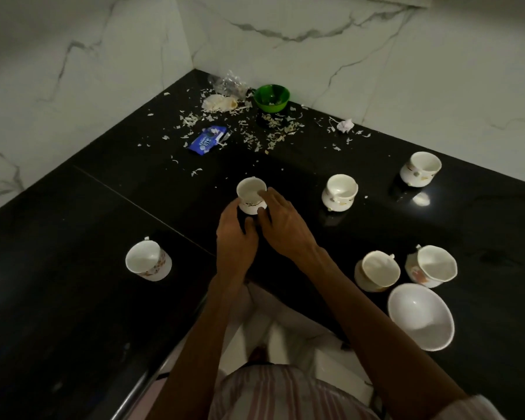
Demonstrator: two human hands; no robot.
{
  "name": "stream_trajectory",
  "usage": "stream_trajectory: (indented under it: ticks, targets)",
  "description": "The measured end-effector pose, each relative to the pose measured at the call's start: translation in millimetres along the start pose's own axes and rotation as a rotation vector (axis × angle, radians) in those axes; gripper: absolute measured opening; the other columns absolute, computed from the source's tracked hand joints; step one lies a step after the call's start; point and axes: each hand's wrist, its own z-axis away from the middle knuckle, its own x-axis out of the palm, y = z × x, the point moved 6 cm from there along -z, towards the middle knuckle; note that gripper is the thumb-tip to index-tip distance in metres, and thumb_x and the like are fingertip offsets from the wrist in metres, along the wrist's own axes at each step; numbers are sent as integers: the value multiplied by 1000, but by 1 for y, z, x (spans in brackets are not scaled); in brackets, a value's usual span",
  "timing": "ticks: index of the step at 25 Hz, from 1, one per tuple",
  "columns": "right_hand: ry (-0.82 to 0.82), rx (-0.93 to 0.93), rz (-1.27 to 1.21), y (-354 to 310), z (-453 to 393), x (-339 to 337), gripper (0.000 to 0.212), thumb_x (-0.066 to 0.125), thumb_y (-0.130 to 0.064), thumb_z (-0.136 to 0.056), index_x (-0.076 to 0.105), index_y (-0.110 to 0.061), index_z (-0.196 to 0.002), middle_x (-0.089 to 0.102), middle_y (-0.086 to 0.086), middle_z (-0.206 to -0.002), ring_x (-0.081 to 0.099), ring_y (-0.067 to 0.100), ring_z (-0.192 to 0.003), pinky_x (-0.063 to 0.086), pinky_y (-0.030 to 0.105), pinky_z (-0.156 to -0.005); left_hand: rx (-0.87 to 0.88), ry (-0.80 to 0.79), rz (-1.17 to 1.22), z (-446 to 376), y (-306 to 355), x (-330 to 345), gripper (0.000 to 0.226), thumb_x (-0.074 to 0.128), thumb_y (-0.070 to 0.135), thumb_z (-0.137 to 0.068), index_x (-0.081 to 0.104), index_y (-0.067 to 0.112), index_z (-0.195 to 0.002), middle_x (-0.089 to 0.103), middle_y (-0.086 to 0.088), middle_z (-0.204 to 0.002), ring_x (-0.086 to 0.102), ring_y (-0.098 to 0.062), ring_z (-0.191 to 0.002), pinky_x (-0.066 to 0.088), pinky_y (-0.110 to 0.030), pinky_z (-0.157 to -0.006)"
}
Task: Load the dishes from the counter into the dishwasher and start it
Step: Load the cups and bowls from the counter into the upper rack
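Observation:
On the black corner counter (73, 298) stand several white teacups. My left hand (235, 237) and my right hand (281, 225) both hold one white cup (250, 190) at the middle, the fingers curled round its sides. Other cups stand at the left (147, 261), at the centre right (339, 191), at the far right (422, 168) and as a pair at the near right (378, 270) (432, 266). A white bowl (420, 316) sits at the counter's front edge on the right. No dishwasher is in view.
A green bowl (272, 97) with scraps stands in the back corner, among scattered peelings, a clear plastic bag (228, 83), a blue biscuit wrapper (206, 142) and a crumpled paper (345, 125). Marble walls close the corner.

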Motion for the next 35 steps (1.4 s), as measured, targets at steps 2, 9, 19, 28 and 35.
stream_trajectory:
  ticks: [2,9,19,28,35]
  targets:
    - [-25,17,74,-1,-16,10,48,49,-23,-99,38,-14,-145,29,11,-157,40,33,-136,44,46,-105,-5,-68,-1,-12,-4,2,50,50,9,-98,40,20,-145,46,0,-145,43,-14,-133,33,-20,-102]
    - [-4,166,45,17,-43,28,36,59,-26,-95,53,-10,-127,37,17,-148,50,35,-126,52,46,-95,-17,-179,21,-32,-15,7,54,49,7,-98,34,21,-148,45,0,-147,43,-16,-134,40,-34,-110]
    - [41,175,-133,16,-5,9,32,58,-28,-97,56,-7,-122,58,10,-128,58,24,-114,50,27,-85,39,-264,11,-22,-15,11,69,64,10,-91,29,20,-151,47,-4,-145,46,-20,-133,43,-24,-101]
    - [147,144,-254,7,91,-42,29,56,-36,-97,55,-19,-120,67,2,-110,66,15,-97,48,16,-68,84,-273,20,48,28,15,78,76,28,-82,36,23,-148,54,5,-130,47,-2,-113,40,-6,-80]
    - [309,99,-535,19,176,-81,40,53,-22,-100,45,-19,-139,60,-10,-126,58,-3,-113,50,15,-88,-75,-352,391,105,57,38,59,73,36,-75,57,23,-131,66,12,-108,67,-2,-95,54,-14,-69]
